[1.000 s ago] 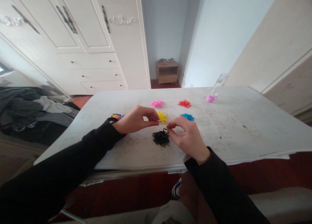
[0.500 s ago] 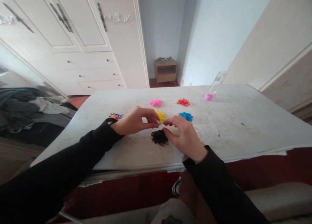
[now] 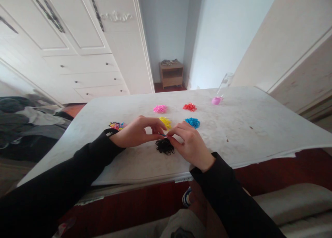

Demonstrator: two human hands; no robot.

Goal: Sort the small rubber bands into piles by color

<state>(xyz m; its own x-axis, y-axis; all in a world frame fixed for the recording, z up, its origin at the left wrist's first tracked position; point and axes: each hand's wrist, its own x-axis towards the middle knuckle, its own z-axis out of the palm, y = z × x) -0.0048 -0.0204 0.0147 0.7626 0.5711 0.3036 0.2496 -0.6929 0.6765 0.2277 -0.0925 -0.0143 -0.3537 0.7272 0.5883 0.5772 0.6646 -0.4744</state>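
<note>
My left hand (image 3: 137, 130) pinches a small bluish rubber band (image 3: 163, 135) between thumb and fingers. At its other end, the fingertips of my right hand (image 3: 191, 143) are closed together, seemingly on the same band, though the contact is too small to see clearly. Just below the fingertips lies a pile of black rubber bands (image 3: 165, 146). A yellow pile (image 3: 165, 122) is partly hidden behind my hands, and a blue pile (image 3: 192, 123) lies beyond my right hand. By my left wrist is a mixed-colour bunch (image 3: 116, 125), partly covered.
Farther back on the white table (image 3: 233, 155) are a pink pile (image 3: 160, 108) and a red pile (image 3: 190, 107). A clear bottle (image 3: 224, 85) with a pink part (image 3: 217, 100) stands at the back right. Dark clothes (image 3: 33, 124) are heaped left of the table.
My two hands have come together, with the right fingertips now meeting the band held by the left. The whole view has shifted slightly, so the table appears farther left.
</note>
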